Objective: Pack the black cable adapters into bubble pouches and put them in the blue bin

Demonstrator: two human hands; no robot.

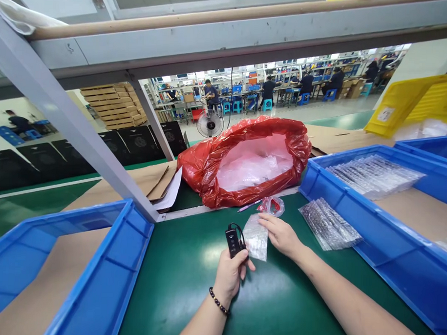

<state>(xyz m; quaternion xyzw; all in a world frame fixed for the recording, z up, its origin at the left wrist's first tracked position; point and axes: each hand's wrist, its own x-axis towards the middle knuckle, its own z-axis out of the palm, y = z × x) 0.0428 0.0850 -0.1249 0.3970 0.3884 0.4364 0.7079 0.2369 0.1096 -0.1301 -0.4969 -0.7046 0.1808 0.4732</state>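
As the head view shows, the left hand (231, 273) is closed around a black remote (232, 240), its thumb over the low end and the top end poking out; a thin black cord (241, 230) loops beside the remote, over the middle of the worktop (182, 288); dark beads (218, 301) go around the left wrist. The right hand (282, 236) has its fingertips on the top of a clear bag (256, 239), just beside the remote; I cannot tell if they pinch it or only touch it. Near the far edge of the worktop lie some tape (277, 205) and a pen (247, 207); a big red sack (210, 184) sits at that edge; toward the right edge, a stack (329, 225) of clear bags lies next to a blue bin (387, 258); another bin (132, 252) stands on the left.
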